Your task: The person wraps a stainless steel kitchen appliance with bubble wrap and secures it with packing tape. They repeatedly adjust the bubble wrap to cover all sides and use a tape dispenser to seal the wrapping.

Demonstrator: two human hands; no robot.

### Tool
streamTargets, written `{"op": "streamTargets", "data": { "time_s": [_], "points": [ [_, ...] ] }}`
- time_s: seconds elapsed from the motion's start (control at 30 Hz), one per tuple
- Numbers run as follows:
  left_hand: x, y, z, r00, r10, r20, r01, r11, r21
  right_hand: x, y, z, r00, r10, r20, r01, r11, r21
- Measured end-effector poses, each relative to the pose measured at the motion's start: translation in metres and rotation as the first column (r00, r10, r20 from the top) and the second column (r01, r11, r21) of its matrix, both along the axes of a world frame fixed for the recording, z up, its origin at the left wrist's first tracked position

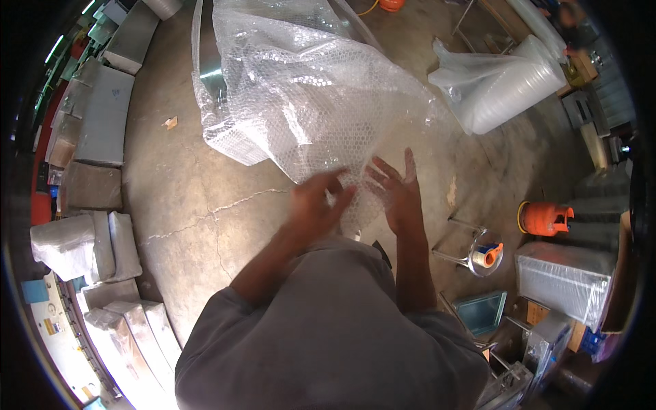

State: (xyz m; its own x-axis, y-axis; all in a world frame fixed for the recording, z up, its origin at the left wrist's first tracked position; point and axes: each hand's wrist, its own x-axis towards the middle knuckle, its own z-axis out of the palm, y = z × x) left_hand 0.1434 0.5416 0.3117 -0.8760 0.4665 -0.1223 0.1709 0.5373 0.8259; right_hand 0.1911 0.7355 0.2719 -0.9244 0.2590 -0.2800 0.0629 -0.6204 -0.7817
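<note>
Now the big sheet of bubble wrap (311, 102) spreads out in front, probably so its near end sits within reach, the left hand (316, 201) half-curled there, grip impossible to tell, the right hand (402, 197) splayed wide, seemingly holding nothing

Glare streaked the bubble wrap (301, 96) at upper centre; the lower left washed out white; edges bent toward a black rim.

Cracked concrete floor (174, 184), bright strip light (54, 48) at upper left, packed boxes (104, 119) along the left, round metal stool (486, 238) at right.
</note>
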Motion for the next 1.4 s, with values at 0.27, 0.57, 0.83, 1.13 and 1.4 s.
{"op": "streamTargets", "data": {
  "time_s": [0.27, 0.57, 0.83, 1.13, 1.4],
  "points": [
    [-0.06, 0.019, -0.053, 0.749, -0.106, -0.654, -0.095, 0.96, -0.264, -0.008, 0.035, 0.003, 0.986, 0.103, -0.129, -0.048, 0.927, 0.372],
    [-0.062, 0.032, -0.04, 0.63, -0.095, -0.77, -0.038, 0.988, -0.152, -0.006, 0.058, 0.024, 0.986, 0.078, -0.15, 0.012, 0.851, 0.525],
    [-0.079, 0.046, -0.031, 0.767, 0.004, -0.642, -0.033, 0.999, -0.033, -0.002, 0.061, 0.025, 0.991, 0.026, -0.131, 0.028, 0.917, 0.397],
    [-0.086, 0.007, 0.023, 0.651, 0.376, -0.659, -0.265, 0.927, 0.266, -0.005, 0.085, -0.006, 0.991, -0.06, -0.117, 0.095, 0.942, 0.322],
    [-0.112, -0.003, 0.11, 0.597, 0.225, -0.77, -0.142, 0.974, 0.174, 0.012, 0.05, -0.065, 0.997, 0.069, -0.043, -0.051, 0.942, 0.331]
  ]
}}
